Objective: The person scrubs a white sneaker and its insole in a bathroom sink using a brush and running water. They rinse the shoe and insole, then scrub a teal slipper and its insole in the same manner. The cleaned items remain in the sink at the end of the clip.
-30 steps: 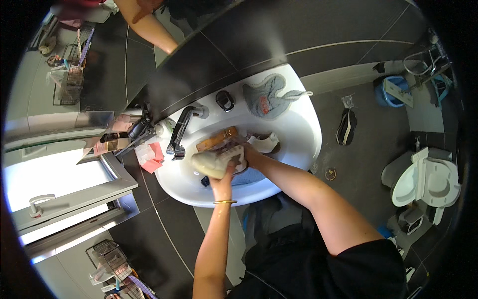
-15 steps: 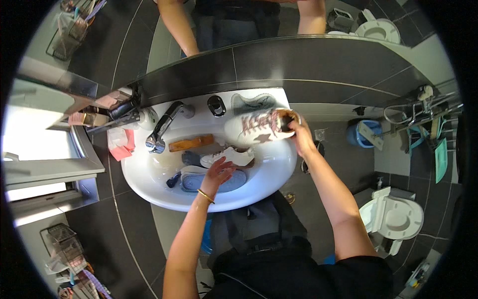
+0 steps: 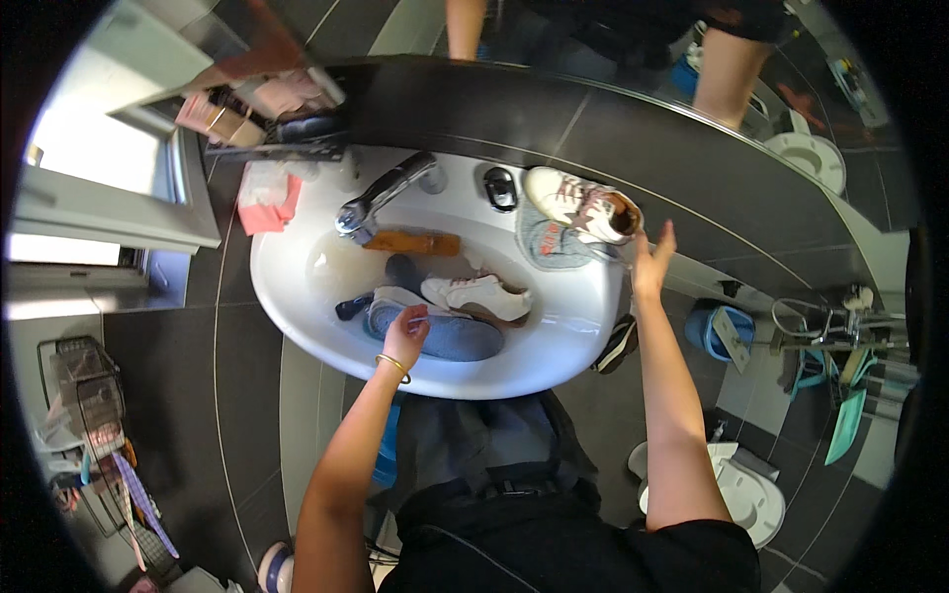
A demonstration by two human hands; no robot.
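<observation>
My right hand [image 3: 652,265] is open, fingers spread, beside the heel of a white sneaker [image 3: 565,201] with pinkish laces. The sneaker rests on a grey cloth [image 3: 552,245] at the sink's back right corner. In the white sink [image 3: 563,336], my left hand [image 3: 403,338] is over a blue-grey shoe sole [image 3: 460,338], its fingers curled in. A small pale thing shows at the fingertips; I cannot tell what it is. Another white sneaker [image 3: 484,296] lies on its side beyond the sole. Next to the sole are a dark blue handled object [image 3: 353,306] and a dark rounded piece [image 3: 400,269].
A chrome faucet [image 3: 386,196] reaches over the basin, near a long brown wooden piece [image 3: 413,243]. A black oval fitting [image 3: 500,188] sits on the back rim. At the left corner is a pink tissue pack [image 3: 267,198]. A dark shoe [image 3: 618,346] lies beyond the sink's right edge.
My right hand has set the white sneaker down on the cloth and released it. My left hand has lowered to the sole and curled its fingers. The head view has turned.
</observation>
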